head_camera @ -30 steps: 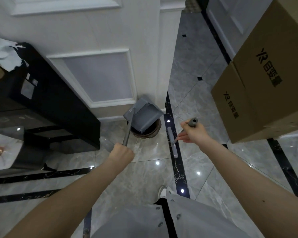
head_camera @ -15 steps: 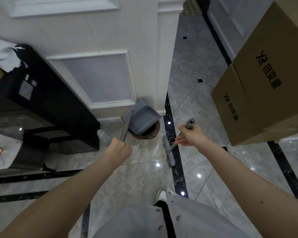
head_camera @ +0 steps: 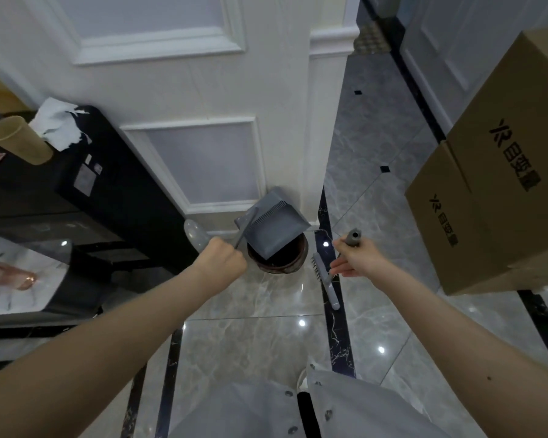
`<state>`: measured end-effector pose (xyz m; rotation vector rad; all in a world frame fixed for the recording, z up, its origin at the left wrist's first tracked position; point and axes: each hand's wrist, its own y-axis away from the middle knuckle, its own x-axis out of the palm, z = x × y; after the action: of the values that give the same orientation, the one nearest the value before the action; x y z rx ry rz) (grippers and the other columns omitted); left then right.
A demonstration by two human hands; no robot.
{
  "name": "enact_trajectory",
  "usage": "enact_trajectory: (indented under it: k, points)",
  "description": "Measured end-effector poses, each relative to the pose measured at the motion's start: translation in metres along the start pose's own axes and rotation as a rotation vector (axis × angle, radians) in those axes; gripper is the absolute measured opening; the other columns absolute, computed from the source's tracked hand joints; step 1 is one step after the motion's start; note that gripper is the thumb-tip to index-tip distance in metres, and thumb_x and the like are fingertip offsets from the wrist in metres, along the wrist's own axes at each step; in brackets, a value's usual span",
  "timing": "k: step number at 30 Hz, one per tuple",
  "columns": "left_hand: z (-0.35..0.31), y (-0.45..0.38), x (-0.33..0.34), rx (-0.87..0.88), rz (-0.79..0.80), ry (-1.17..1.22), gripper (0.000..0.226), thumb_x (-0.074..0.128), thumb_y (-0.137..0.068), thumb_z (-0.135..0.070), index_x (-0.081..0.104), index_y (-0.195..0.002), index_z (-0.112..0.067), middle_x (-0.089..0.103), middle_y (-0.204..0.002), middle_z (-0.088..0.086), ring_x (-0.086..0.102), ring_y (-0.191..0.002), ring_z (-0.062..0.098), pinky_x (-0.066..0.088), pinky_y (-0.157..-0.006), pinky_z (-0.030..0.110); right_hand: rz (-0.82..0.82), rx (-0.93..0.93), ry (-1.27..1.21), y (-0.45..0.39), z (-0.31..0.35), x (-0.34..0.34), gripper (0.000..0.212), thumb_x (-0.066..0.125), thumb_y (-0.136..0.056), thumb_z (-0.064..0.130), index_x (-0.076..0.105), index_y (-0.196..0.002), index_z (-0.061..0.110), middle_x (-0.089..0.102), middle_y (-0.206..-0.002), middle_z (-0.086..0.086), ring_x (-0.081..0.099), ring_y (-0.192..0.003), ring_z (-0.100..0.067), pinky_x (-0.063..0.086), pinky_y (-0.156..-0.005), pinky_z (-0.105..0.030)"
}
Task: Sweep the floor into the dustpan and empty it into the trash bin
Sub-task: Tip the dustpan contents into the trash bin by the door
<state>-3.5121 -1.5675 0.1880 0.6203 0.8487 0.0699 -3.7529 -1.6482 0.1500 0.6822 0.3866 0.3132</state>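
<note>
the left hand [head_camera: 222, 259] has its fingers curled tight around the dustpan's thin handle, and the grey dustpan [head_camera: 274, 227] hangs tipped just beyond those fingers, its lip pointing down into the round trash bin [head_camera: 277, 263] on the floor [head_camera: 250, 336]. the right hand [head_camera: 356, 262] grips the broom [head_camera: 326, 281] handle, some fingers extended loosely; the brush head lies just below them, beside the bin.
</note>
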Motion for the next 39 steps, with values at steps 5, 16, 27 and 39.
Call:
enact_trajectory:
  k: [5, 16, 27, 39]
  points:
    - [0.05, 0.018, -0.029, -0.083, 0.006, 0.028, 0.023, 0.045, -0.091, -0.003, 0.064, -0.098, -0.014, 0.067, -0.104, 0.003, 0.063, -0.096, 0.024, 0.039, -0.069, 0.03, 0.039, -0.021, 0.036, -0.001, 0.019, 0.003, 0.031, 0.051, -0.095, 0.034, 0.053, -0.117, 0.013, 0.07, -0.081, -0.016, 0.068, -0.062, -0.022, 0.055, -0.061, -0.028]
    - [0.165, 0.095, -0.049, 0.007, 0.084, 0.034, 0.025, 0.053, -0.087, -0.014, 0.064, -0.101, -0.032, 0.063, -0.1, -0.009, 0.059, -0.094, 0.015, 0.047, -0.08, 0.028, 0.053, -0.168, 0.487, -0.006, 0.05, 0.052, 0.039, 0.048, -0.092, 0.051, 0.059, -0.09, 0.014, 0.067, -0.063, -0.008, 0.063, -0.049, -0.02, 0.053, -0.054, -0.028]
    - [0.211, 0.082, 0.043, 0.351, 0.154, -0.146, 0.026, 0.047, -0.093, -0.01, 0.064, -0.106, -0.024, 0.066, -0.107, 0.0, 0.059, -0.098, 0.023, 0.041, -0.081, 0.031, -0.004, -0.141, 0.534, -0.029, 0.071, 0.137, 0.047, 0.055, -0.089, 0.049, 0.054, -0.061, 0.012, 0.056, -0.055, -0.005, 0.057, -0.052, -0.021, 0.051, -0.054, -0.03]
    - [0.276, -0.01, 0.171, 0.578, 0.04, -0.095, 0.03, 0.049, -0.089, -0.003, 0.056, -0.117, -0.009, 0.056, -0.117, 0.007, 0.06, -0.092, 0.029, 0.039, -0.072, 0.035, -0.072, 0.039, 0.43, -0.059, 0.101, 0.223, 0.047, 0.049, -0.09, 0.051, 0.052, -0.061, 0.014, 0.055, -0.062, -0.003, 0.054, -0.059, -0.017, 0.042, -0.054, -0.025]
